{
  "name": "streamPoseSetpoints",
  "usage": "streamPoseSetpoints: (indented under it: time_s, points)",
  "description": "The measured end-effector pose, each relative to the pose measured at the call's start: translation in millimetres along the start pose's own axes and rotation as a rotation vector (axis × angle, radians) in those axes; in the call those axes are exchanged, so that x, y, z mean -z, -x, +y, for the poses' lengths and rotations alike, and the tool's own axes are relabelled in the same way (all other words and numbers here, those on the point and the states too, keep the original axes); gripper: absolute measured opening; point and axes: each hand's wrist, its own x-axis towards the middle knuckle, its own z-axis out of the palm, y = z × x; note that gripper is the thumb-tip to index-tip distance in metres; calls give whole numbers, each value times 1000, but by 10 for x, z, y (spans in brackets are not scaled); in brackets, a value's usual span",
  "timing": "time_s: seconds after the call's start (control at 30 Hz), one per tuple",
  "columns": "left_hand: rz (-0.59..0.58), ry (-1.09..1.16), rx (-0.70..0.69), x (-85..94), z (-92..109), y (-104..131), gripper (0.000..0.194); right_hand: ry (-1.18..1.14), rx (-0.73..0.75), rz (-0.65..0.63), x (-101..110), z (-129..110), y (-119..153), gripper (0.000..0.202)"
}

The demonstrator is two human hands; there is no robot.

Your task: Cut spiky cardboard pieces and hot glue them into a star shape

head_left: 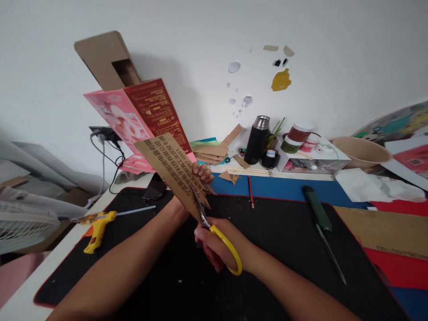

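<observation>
Head view: your left grip (203,173) holds the printed cardboard (167,167) above the black mat (277,227); your right grip (217,238) is wrapped around the yellow-handled scissors (230,246), their blades at the cardboard's lower end. A yellow glue gun (99,229) lies leftward.

bare left forearm (133,254), bare right forearm (287,276), both smooth in outline, wider toward the elbow and narrowing to slim wrists (251,257), bare left hand (203,173), partly hidden, rounded fingers (199,168), bare right hand (217,240)
</observation>
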Motion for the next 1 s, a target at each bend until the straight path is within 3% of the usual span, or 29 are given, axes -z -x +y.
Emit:
streamPoseSetpoints:
  time_s: [0.6,0.8,1.0]
  points:
    - [-151,35,0,161,38,-73,41,45,12,19,42,-103,-7,21]
    - [-60,-5,-6,167,32,-89,44,18,13,0,46,-59,-12,22]
    - [-75,10,8,154,63,-93,45,12,8,11,44,-59,-30,26]
